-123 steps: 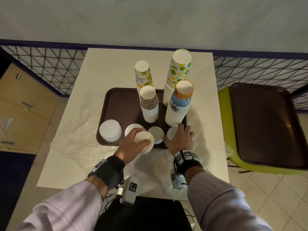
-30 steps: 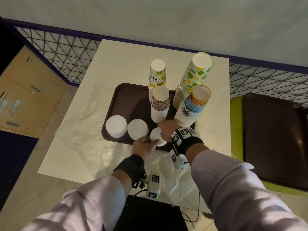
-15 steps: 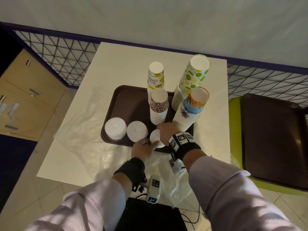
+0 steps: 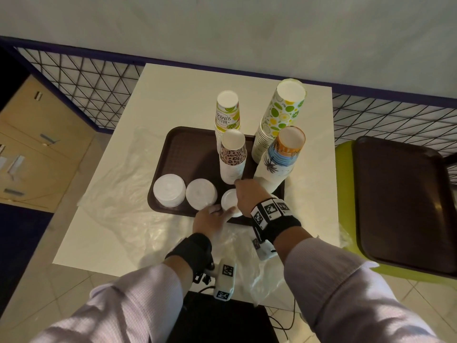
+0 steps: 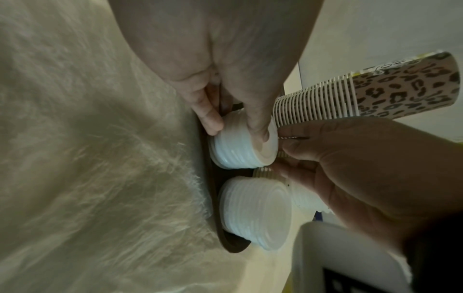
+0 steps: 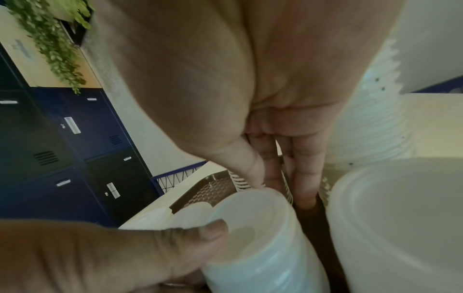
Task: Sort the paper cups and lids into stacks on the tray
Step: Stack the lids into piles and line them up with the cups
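1. You are looking at a brown tray (image 4: 188,154) that is already carrying most of the sorted stock: a lime "Hello Summer" cup stack (image 4: 227,112), a leopard-print cup stack (image 4: 233,157), a tall citrus-print cup stack (image 4: 279,115) and a palm-tree cup stack (image 4: 282,157), all standing upside down on the tray's far right part.
2. Along the tray's near edge you are keeping the lids: two white lid stacks (image 4: 169,190) and (image 4: 200,193) are sitting side by side at the left.
3. You are working on a smaller lid stack (image 4: 228,203) just right of those. Your left hand (image 4: 210,220) is pinching its side, thumb on the top rim and fingers against the ribbed wall, as the left wrist view shows.
4. Your right hand (image 4: 249,196) is reaching past that stack with fingers straight and together, tips touching down by the base of the leopard-print cups; it is gripping nothing that I can see.
5. Another wide lid stack (image 6: 400,218) is lying just right of your right hand, mostly hidden in the head view.
6. Judging by this, the sorting is nearing its end: you are only squaring up the last lids. No loose cup is showing on the plastic sheet (image 4: 118,194) or the table (image 4: 173,95).
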The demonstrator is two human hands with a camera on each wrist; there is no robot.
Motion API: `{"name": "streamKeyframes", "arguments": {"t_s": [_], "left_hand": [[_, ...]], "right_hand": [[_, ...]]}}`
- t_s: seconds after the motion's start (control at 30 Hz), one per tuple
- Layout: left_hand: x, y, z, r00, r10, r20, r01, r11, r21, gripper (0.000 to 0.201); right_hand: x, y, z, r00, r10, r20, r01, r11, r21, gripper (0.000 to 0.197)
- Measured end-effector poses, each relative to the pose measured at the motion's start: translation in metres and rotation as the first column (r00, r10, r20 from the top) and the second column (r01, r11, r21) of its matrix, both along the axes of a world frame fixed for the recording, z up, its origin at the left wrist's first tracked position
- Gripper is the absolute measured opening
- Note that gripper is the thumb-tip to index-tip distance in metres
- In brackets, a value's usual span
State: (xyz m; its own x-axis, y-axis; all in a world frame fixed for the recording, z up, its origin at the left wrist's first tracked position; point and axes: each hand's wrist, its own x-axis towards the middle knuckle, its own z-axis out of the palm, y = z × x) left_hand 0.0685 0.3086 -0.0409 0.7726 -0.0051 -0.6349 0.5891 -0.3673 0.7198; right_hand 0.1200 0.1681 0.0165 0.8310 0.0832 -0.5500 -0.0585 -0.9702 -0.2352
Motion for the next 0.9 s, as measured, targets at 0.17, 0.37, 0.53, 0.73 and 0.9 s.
{"name": "streamKeyframes", "arguments": {"t_s": [0.17,0.37,0.53,0.73,0.9], "left_hand": [[-0.001,0.000,0.007,0.998,-0.055,0.020,0.055,0.998,0.024,0.046],[-0.006,0.017,0.011,0.995,-0.099,-0.001,0.099,0.994,0.041,0.023],[-0.004,0.044,0.023,0.996,-0.033,0.084,0.026,0.996,0.087,0.040],[0.023,0.067,0.065,0.885,-0.073,0.460,0.002,0.988,0.152,0.020],[0.068,0.068,0.092,0.716,-0.271,0.644,0.072,0.945,0.318,0.049]], "right_hand": [[-0.008,-0.003,0.010,0.998,-0.015,0.063,0.013,0.999,0.040,0.050],[-0.027,-0.011,0.022,0.970,-0.131,0.203,0.091,0.976,0.195,0.049],[-0.051,-0.015,0.026,0.811,-0.332,0.481,0.106,0.893,0.438,0.043],[-0.046,0.002,0.064,0.615,-0.486,0.622,0.044,0.808,0.588,0.044],[-0.006,0.021,0.081,0.580,-0.406,0.707,0.164,0.908,0.387,0.065]]}}
